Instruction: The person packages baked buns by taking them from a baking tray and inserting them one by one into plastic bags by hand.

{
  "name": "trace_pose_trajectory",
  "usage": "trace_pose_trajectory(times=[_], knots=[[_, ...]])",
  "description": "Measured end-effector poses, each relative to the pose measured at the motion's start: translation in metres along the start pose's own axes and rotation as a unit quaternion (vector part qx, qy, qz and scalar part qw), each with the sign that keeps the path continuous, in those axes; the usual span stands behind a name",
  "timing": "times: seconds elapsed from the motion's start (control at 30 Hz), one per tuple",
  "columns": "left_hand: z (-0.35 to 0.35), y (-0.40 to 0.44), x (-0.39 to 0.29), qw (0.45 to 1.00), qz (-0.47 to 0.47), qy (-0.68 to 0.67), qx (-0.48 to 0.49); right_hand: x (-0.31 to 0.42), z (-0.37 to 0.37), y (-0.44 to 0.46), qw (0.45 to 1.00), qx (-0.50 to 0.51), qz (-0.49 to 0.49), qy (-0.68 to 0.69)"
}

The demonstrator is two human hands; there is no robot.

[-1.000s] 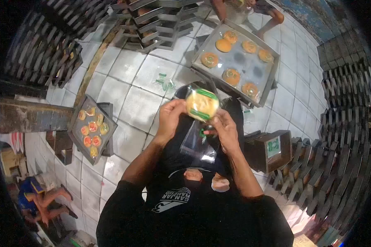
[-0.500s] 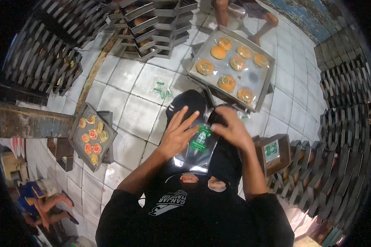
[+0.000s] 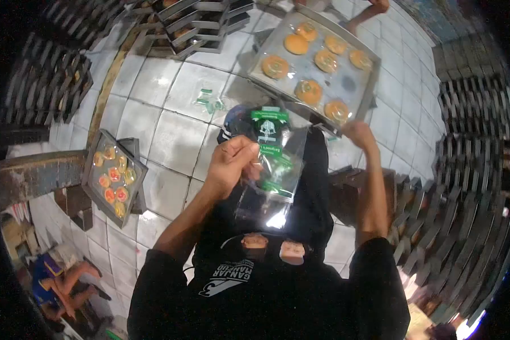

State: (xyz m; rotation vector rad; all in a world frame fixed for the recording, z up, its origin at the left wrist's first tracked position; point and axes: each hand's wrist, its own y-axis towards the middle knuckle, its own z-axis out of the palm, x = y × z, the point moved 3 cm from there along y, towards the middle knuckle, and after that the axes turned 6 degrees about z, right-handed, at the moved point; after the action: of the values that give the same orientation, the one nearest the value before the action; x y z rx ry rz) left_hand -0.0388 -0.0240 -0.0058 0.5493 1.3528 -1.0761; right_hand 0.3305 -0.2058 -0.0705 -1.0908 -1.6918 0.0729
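My left hand (image 3: 232, 164) is closed, pinching a clear plastic bag (image 3: 272, 192) with green and white print. The bag hangs over my lap, and a second green printed panel (image 3: 270, 126) shows at its far end. Out to the right, my right hand (image 3: 358, 135) has its fingers curled in at the near right corner of a metal tray (image 3: 300, 110). Whether anything is in those fingers is hidden. The closest bun (image 3: 337, 111) lies just inside that corner. Several round golden buns (image 3: 309, 92) rest on the tray, apart from one another.
Left on the tiled floor stands a smaller tray (image 3: 131, 209) of colourfully topped buns. Green-printed packets (image 3: 209, 101) lie beyond my knees. Stacked metal trays (image 3: 476, 119) line the right side, with more stacks (image 3: 201, 28) at the back. Other people (image 3: 68, 283) sit lower left and far back.
My left hand has gone from lying flat on the bag to pinching and lifting it. My right hand has left the bag and moved right and forward to the tray corner.
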Motion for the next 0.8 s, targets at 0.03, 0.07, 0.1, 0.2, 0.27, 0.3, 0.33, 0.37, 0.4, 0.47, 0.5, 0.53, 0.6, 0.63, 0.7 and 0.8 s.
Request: trace_pose_trajectory(times=[0.03,0.07,0.1,0.2,0.27,0.3,0.33,0.37,0.4,0.47,0.5,0.53,0.6,0.63,0.7,0.8], knots=[[0.005,0.004,0.004,0.994,-0.008,-0.082,-0.071,0.002,-0.001,0.020,0.994,-0.004,0.026,-0.110],[0.009,0.008,0.009,0.977,-0.017,-0.163,-0.137,0.011,0.000,0.049,0.997,0.058,-0.030,-0.027],[0.014,0.012,-0.002,0.985,-0.044,-0.136,-0.099,0.032,0.005,0.071,0.997,0.042,-0.048,0.034],[0.017,0.018,0.001,0.993,-0.016,-0.050,-0.106,0.068,0.033,0.165,0.972,0.085,-0.088,0.201],[0.013,0.021,0.006,0.992,0.008,-0.050,-0.114,0.080,0.053,0.228,0.974,0.022,-0.038,0.222],[0.011,0.020,0.012,0.990,0.039,-0.067,-0.114,0.082,0.059,0.257,0.984,-0.018,-0.006,0.175],[0.008,0.018,0.018,0.988,0.063,-0.070,-0.119,0.080,0.071,0.291,0.983,-0.011,-0.004,0.182],[0.007,0.018,0.021,0.989,0.057,-0.063,-0.123,0.075,0.081,0.323,0.984,-0.059,-0.062,0.154],[0.007,0.017,0.021,0.987,0.085,-0.043,-0.132,0.076,0.091,0.330,0.982,-0.083,-0.086,0.144],[0.004,0.018,0.015,0.990,0.084,-0.017,-0.108,0.099,0.112,0.325,0.960,-0.085,-0.052,0.262],[0.004,0.018,0.015,0.991,0.078,-0.015,-0.105,0.109,0.118,0.317,0.920,-0.064,0.004,0.386],[0.005,0.020,0.015,0.991,0.084,-0.032,-0.103,0.103,0.123,0.331,0.933,-0.058,0.016,0.356],[0.005,0.024,0.011,0.990,0.105,-0.040,-0.089,0.102,0.141,0.329,0.941,-0.070,-0.043,0.329],[0.005,0.020,0.013,0.990,0.106,-0.021,-0.088,0.109,0.147,0.326,0.947,-0.077,-0.097,0.295],[0.006,0.018,0.009,0.989,0.122,0.005,-0.085,0.090,0.152,0.359,0.986,-0.101,-0.096,0.095],[0.004,0.020,-0.004,0.978,-0.030,-0.147,-0.148,0.166,0.129,0.199,0.945,0.019,-0.111,0.309]])
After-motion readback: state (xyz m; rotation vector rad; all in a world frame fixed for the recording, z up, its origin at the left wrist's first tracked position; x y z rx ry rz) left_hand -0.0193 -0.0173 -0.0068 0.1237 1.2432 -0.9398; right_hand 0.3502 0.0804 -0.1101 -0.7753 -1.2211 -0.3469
